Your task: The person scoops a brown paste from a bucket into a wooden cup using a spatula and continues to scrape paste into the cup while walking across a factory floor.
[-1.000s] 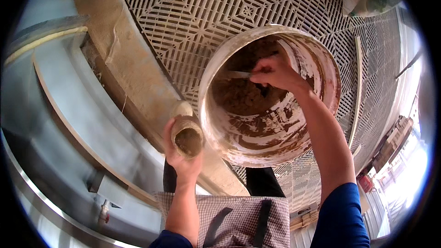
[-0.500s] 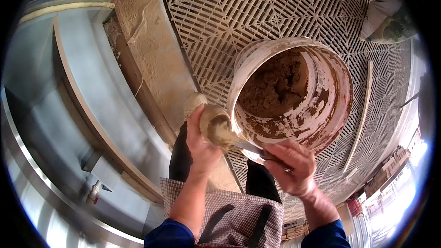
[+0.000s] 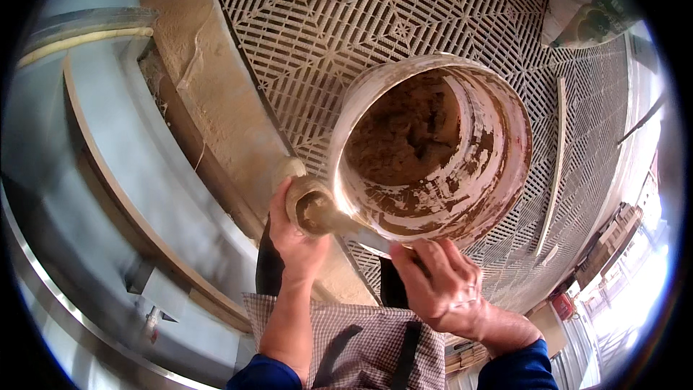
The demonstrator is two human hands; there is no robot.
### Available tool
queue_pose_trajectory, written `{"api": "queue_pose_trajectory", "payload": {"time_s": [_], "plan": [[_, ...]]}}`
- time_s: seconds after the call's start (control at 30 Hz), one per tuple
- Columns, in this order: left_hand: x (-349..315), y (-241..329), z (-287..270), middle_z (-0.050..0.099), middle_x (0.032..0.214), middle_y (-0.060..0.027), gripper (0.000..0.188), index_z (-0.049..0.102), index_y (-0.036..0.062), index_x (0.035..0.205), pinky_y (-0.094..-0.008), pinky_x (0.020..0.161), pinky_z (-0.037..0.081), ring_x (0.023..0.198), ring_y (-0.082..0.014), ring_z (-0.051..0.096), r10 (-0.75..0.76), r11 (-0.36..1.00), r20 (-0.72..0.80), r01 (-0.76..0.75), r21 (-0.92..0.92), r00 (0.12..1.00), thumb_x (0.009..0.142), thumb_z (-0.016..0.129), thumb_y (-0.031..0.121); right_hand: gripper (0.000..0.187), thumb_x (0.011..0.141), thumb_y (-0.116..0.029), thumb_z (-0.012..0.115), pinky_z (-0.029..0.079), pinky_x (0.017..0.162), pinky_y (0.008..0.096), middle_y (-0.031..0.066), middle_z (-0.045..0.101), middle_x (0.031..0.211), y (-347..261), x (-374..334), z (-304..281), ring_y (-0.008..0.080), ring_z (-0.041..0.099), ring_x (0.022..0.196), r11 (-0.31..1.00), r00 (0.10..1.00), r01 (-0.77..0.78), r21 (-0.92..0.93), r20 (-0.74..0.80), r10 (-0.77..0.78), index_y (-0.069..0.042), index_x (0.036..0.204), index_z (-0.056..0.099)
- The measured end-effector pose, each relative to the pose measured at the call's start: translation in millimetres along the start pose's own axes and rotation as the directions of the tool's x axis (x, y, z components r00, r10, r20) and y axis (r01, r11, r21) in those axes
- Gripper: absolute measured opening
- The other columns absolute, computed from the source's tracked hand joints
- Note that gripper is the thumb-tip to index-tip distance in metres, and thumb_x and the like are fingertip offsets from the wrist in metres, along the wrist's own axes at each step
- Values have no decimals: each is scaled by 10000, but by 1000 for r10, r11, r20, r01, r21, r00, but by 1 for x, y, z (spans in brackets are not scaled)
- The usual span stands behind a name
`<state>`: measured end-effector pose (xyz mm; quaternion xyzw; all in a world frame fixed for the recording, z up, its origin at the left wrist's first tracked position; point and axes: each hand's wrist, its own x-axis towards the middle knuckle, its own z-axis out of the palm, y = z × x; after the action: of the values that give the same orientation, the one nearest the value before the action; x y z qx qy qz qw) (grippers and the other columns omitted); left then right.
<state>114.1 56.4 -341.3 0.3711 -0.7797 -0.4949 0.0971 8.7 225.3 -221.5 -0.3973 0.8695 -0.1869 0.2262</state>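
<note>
Left hand (image 3: 297, 244) grasps a hollow tube (image 3: 307, 188), right hand (image 3: 442, 283) a flat tool (image 3: 367, 236) — working paste (image 3: 325, 217) at its mouth, likely; steadiness is needed.

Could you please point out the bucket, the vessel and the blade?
Bucket (image 3: 505, 150), head view: inner wall, right side.
Vessel (image 3: 306, 185), head view: outer wall near its mouth.
Blade (image 3: 369, 237), head view: middle of its length.

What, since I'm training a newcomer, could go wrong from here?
The flat-bladed tool in the right hand meets the mouth of the cup, where pale material sits, so some could spill over the edge. The left hand grips the cup close to that blade, so a slip might nick it. The tool also looks near the bucket rim and might knock it.
</note>
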Motion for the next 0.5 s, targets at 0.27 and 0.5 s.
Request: {"api": "queue_pose_trajectory", "payload": {"time_s": [0.27,0.5], "plan": [[1,9,3,662,1099,-131,613,508,-59,1264,-290,872,503,968,-204,650,55,996,0,-54,73,999,709,769,-51,217,885,-109,625,509,522,305,152,695,762,100,13,28,186,652,586,818,863,-471,330,-20,505,3,1055,699],[1,-1,0,637,1138,-137,664,464,-54,1301,-298,890,497,999,-221,632,80,994,25,-82,78,996,703,752,-75,185,854,-198,641,528,695,458,214,676,805,166,96,88,388,658,750,801,801,-595,62,-32,597,-42,909,723]]}}
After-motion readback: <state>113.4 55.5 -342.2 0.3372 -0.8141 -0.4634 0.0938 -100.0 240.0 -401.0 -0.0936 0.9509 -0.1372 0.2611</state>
